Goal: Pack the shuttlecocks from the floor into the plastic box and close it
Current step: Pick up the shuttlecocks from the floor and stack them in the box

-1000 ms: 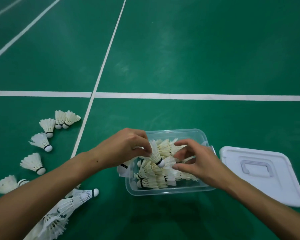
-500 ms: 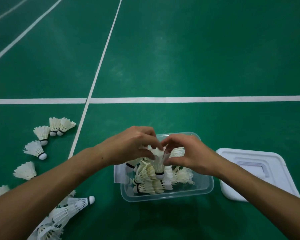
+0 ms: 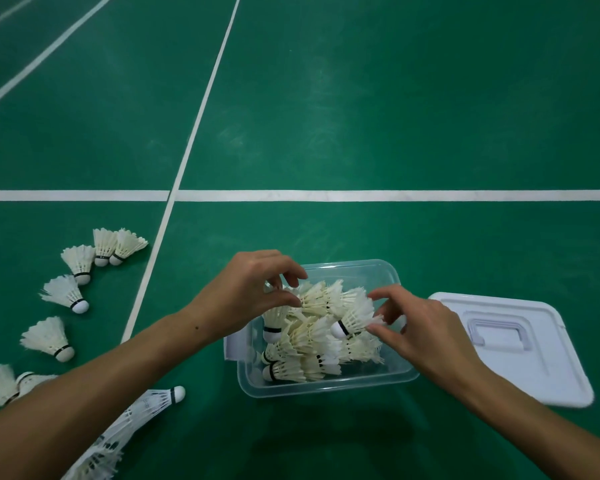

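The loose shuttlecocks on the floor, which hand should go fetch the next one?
Left. The loose shuttlecocks lie on the left hand's side of the plastic box, while the right hand pinches a shuttlecock over the box.

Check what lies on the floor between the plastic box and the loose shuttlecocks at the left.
In the head view, only green floor and a white court line separate the plastic box from the loose shuttlecocks.
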Motion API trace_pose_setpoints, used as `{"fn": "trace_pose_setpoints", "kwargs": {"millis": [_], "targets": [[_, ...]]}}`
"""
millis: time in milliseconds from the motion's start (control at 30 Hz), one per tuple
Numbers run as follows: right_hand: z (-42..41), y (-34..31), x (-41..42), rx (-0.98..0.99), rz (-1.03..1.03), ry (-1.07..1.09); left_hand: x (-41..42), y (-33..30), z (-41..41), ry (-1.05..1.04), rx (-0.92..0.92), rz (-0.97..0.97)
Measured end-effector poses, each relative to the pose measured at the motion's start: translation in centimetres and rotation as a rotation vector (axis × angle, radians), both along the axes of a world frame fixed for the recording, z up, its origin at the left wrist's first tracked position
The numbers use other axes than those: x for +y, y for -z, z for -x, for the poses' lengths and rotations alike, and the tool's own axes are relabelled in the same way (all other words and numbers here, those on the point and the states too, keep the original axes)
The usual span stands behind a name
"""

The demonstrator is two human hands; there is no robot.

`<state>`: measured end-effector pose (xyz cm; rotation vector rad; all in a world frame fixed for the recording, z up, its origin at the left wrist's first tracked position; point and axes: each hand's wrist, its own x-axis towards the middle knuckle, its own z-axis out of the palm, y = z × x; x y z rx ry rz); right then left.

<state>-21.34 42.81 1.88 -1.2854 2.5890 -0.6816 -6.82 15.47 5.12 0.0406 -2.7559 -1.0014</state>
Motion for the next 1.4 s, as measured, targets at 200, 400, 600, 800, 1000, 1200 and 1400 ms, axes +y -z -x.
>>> {"fn": "trace_pose_setpoints", "kwargs": {"millis": [200,400,600,800,1000,1200,1400], "targets": [[-1.6,0.9,-1.9,-0.012,-0.088,-0.086,0.3,0.0,0.0,-0.026,-0.009,-0.008],[-1.9,1.4,-2.4,-0.076,-0.192,-0.142,0.4,0.2,-0.1,-0.036,-0.027,-0.022],[-2.1,2.1,-3.6,-0.134,-0.178,-0.142,0.7,0.4,-0.1,-0.03,-0.048,-0.02],[-1.6,2.0,-3.9,-0.295,-0.168,-0.131,1.1,0.4,0.0,-0.007,-0.058,0.04],[-0.3,-1.4,-1.8,-0.341,-0.043,-0.106,1.7,-0.4,0.9,0.061,-0.041,0.11],[-0.6,-2.4,-2.6,-0.245,0.232,-0.159,3.0,-1.4,2.6,0.138,-0.058,0.026],[-0.4,-1.7,-2.1,-0.048,0.272,-0.11,4.7,-2.2,3.8,0.13,0.055,-0.092]]}}
